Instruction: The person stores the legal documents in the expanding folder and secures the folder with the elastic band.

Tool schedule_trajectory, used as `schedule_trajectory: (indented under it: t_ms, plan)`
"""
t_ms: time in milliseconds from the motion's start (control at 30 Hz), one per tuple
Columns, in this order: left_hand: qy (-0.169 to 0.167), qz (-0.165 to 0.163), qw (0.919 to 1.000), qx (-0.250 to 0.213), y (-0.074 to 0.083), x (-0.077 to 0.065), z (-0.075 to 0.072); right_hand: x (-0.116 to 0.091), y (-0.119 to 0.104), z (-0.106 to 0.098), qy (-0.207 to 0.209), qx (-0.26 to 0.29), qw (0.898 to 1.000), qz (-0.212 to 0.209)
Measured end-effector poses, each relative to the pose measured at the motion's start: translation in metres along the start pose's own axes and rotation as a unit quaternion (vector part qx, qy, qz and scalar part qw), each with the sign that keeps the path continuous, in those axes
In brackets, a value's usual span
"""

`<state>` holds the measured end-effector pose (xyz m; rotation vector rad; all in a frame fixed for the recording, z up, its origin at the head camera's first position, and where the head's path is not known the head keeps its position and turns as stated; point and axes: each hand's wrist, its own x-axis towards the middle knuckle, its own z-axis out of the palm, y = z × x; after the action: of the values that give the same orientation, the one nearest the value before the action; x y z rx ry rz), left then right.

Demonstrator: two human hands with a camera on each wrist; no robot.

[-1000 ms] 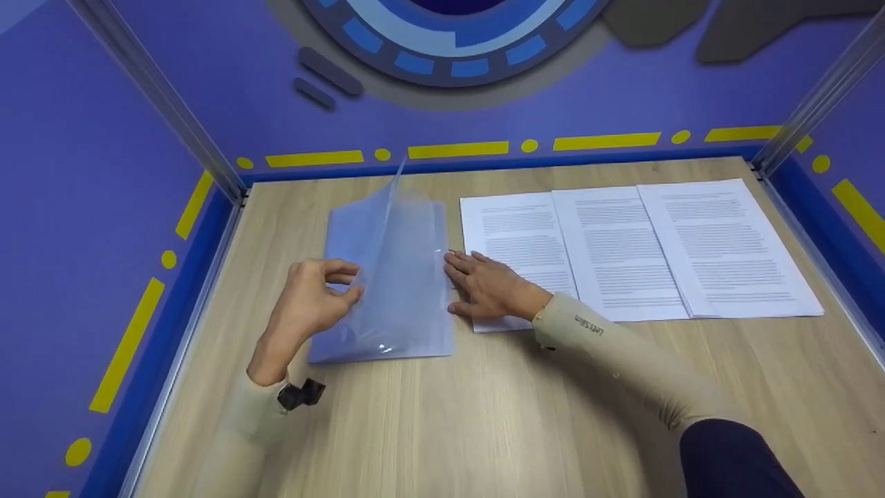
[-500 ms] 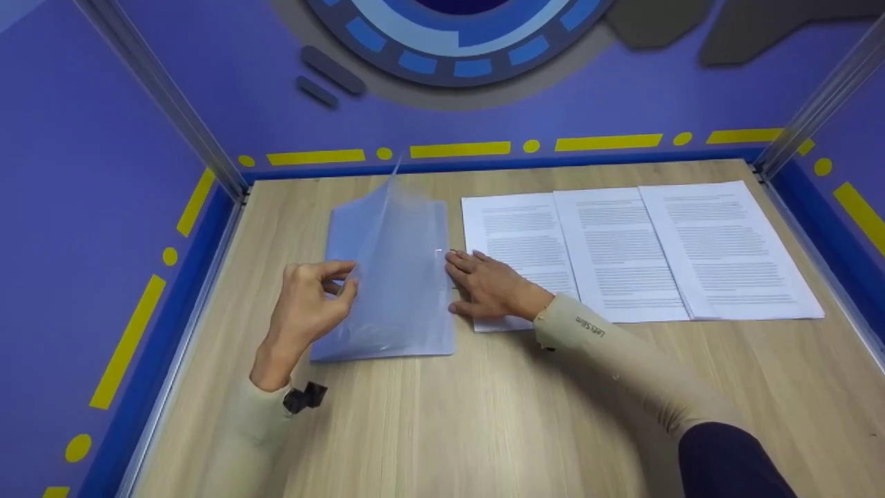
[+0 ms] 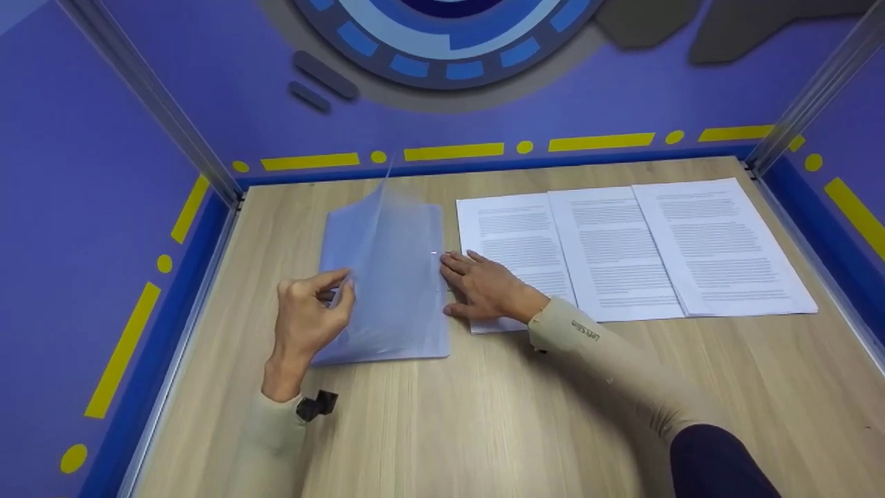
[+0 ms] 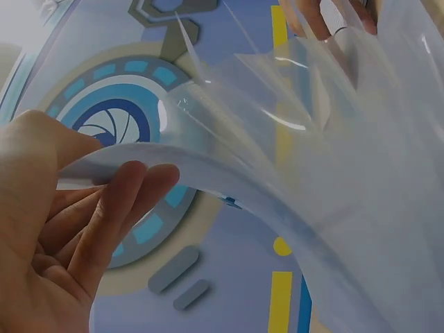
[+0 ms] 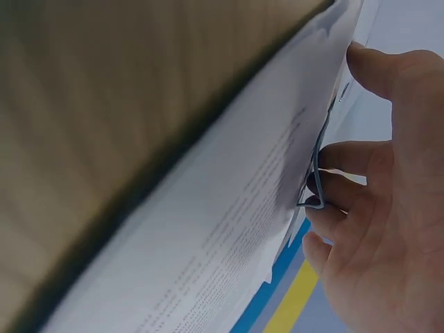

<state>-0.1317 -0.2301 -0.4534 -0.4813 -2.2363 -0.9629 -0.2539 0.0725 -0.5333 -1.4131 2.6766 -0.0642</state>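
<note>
Clear plastic folder (image 3: pixel 401 304) is sitting around 11 o'clock on the tabletop (image 3: pixel 442 429), and I'd call the opening-up about half done, since its sheets are lifted but not laid flat. The left hand (image 3: pixel 308 318) has a pinching grip on them at the folder's 9 o'clock edge, while the right hand (image 3: pixel 484 287) lies at 3 o'clock, fingers fairly straight, gripping nothing. Three stacks of printed pages (image 3: pixel 622 249) sit further toward 3 o'clock, outside it.
</note>
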Motion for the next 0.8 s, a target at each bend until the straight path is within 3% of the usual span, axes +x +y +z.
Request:
schedule_trajectory:
  t_ms: [433, 800]
  plan:
    - [-0.033, -0.019, 0.9992, 0.012, 0.013, -0.004, 0.001, -0.002, -0.001, 0.000, 0.012, 0.002, 1.000, -0.002]
    - [-0.007, -0.046, 0.9989, 0.009, 0.019, -0.006, 0.007, -0.007, 0.005, -0.006, 0.022, -0.001, 1.000, -0.003]
